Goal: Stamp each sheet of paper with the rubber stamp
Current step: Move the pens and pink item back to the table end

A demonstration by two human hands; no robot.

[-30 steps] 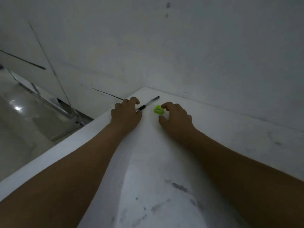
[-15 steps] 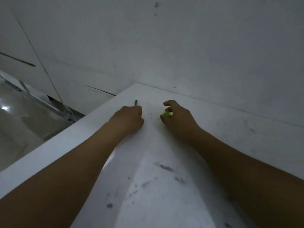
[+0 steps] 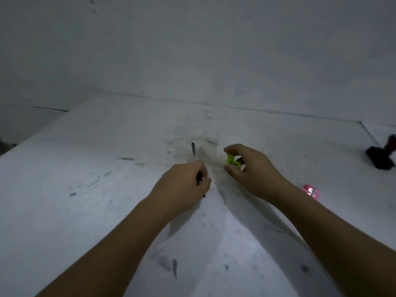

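My left hand (image 3: 182, 186) is closed around a dark pen (image 3: 194, 152) whose end sticks up past my knuckles. A small bright green plastic piece (image 3: 232, 161) sits between the thumb and fingers of my right hand (image 3: 251, 170). Both hands hover over the middle of a white, ink-smudged table (image 3: 85, 168). A black rubber stamp (image 3: 380, 158) with a dark red handle stands at the far right edge, well away from both hands. I cannot make out any separate sheet of paper on the white surface.
A small pink object (image 3: 310, 190) lies on the table just right of my right wrist. A white wall (image 3: 192, 50) rises behind the table. The table's left edge runs diagonally at the far left.
My left hand has picked up the pen and my right hand the green piece. Both hands have drawn back from the far corner toward the table's middle; the view swung right, revealing the stamp.
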